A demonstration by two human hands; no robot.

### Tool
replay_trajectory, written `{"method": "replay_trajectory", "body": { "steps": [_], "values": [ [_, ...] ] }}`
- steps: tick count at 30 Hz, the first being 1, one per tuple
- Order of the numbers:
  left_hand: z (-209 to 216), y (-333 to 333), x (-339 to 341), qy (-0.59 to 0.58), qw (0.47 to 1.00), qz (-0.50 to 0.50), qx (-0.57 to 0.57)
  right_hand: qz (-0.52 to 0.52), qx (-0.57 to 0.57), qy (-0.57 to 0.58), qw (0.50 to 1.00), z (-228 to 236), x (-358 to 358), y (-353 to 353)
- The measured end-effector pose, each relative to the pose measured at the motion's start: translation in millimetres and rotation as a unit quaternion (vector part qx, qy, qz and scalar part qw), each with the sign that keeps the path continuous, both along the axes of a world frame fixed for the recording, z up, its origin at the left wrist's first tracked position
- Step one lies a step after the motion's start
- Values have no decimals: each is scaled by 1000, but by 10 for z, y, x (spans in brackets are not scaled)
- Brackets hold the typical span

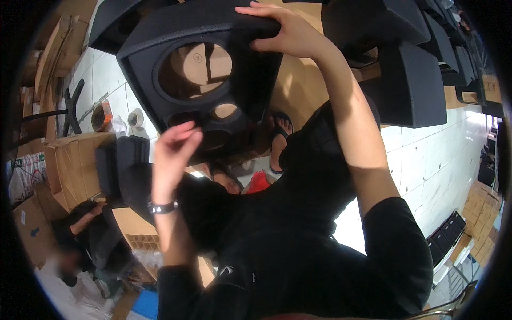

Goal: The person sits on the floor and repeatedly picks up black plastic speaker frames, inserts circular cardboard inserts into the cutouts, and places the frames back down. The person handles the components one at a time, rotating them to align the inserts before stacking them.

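Through the head camera I am seeing a black cabinet (246, 96) standing at upper centre of the frame, its front showing 1 large round opening with smaller ones below. My right hand (288, 31) is spreading wide over the cabinet's upper right corner, fingers lying along the top and thumb pressing toward the front; it is touching the cabinet without closing round it. My left hand (176, 146) is hovering left of centre, in front of the cabinet's lower left part, half curled and blurring; I am not managing to tell whether it is touching or pinching anything. 2 sandalled feet (281, 141) are resting just below the cabinet, with a red object (258, 182) lying between them. More black cabinets (408, 85) are standing at upper right, and a cardboard box (80, 165) is sitting at left.
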State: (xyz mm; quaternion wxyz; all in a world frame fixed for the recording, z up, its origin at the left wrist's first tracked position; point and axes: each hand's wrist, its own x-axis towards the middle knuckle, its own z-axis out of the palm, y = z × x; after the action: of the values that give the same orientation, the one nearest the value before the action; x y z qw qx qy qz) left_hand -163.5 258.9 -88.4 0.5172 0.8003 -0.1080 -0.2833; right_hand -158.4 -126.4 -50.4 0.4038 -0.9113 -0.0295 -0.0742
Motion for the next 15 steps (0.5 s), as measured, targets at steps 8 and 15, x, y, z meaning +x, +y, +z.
{"method": "replay_trajectory", "body": {
  "steps": [8, 15],
  "values": [
    [1177, -93, 1564, -482, 870, 28, -96, 10, -28, -22, 999, -31, 162, 18],
    [568, -820, 2453, -370, 922, -106, -50, 29, -25, -42, 998, -114, 403, -28]
  ]
}}
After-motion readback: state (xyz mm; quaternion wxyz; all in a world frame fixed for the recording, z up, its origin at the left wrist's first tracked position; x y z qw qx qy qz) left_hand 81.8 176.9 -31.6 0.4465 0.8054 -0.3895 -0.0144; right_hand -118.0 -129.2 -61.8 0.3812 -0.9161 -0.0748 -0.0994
